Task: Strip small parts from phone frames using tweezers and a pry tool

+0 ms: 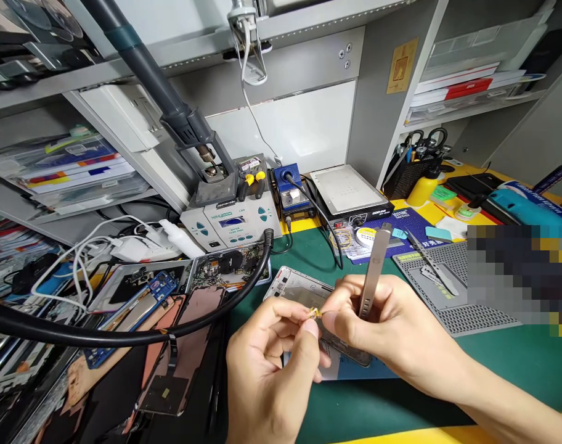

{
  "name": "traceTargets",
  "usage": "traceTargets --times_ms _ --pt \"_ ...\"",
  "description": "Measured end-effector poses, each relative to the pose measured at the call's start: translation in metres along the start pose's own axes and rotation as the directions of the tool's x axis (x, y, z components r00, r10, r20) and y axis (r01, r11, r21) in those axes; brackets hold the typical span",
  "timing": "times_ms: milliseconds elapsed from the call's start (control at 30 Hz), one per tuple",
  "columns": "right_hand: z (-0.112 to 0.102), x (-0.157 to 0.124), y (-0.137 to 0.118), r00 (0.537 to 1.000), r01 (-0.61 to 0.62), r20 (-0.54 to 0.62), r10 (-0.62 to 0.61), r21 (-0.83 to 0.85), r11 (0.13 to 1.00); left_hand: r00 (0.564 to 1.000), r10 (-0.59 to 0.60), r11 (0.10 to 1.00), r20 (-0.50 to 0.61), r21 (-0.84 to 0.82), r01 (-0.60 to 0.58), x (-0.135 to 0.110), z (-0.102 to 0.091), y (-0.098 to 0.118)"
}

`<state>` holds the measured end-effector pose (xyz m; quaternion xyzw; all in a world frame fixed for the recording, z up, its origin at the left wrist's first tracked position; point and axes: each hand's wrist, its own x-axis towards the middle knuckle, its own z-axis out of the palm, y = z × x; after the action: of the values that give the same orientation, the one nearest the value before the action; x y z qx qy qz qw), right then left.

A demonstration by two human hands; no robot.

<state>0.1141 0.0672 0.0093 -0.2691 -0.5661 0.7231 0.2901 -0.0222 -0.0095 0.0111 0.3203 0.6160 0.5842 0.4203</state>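
Note:
A small yellow-and-white piece, perhaps a flex cable [313, 312], is pinched between the thumb and fingers of my left hand [276, 364]. Its other end meets the thumb and forefinger of my right hand [382, 327]. Flat metal tweezers [374, 268] are also tucked in my right hand, pointing upward; their lower part is hidden by the fingers. Beneath both hands lies a silver phone frame [293, 287], opened up and tilted across a blue-and-white mat [355, 368]. My hands cover much of it.
A black hose [202, 320] arcs across the left side from a hot air station [235, 219]. Phone screens [182, 351] and boards pile up at left. Behind stand a blue soldering unit [290, 188] and a hot plate [350, 191]. A perforated metal mat [470, 308] lies right.

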Motion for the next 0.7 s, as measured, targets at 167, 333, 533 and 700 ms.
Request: traceTargets --times_ms 167,333,533,700 --pt "0.0028 0.0005 -0.0009 1.000 -0.021 0.011 0.021 -0.011 1.000 1.000 -0.006 0.999 0.016 -0.038 0.007 0.0010 -0.0017 -0.0015" --pt "0.0032 0.0014 -0.0019 1.000 -0.026 -0.001 0.026 -0.046 0.999 0.999 0.051 0.998 0.006 -0.032 -0.051 -0.0001 -0.0001 -0.0006" --pt "0.0019 0.0006 0.0011 0.999 -0.038 -0.029 0.036 -0.054 0.998 0.989 0.145 0.989 -0.005 0.004 -0.145 0.0002 0.0006 -0.0005" --pt "0.0014 0.0003 -0.0011 0.999 -0.033 0.017 0.033 -0.009 0.999 1.000 0.011 0.998 0.011 -0.068 -0.010 0.0004 0.0007 -0.0011"
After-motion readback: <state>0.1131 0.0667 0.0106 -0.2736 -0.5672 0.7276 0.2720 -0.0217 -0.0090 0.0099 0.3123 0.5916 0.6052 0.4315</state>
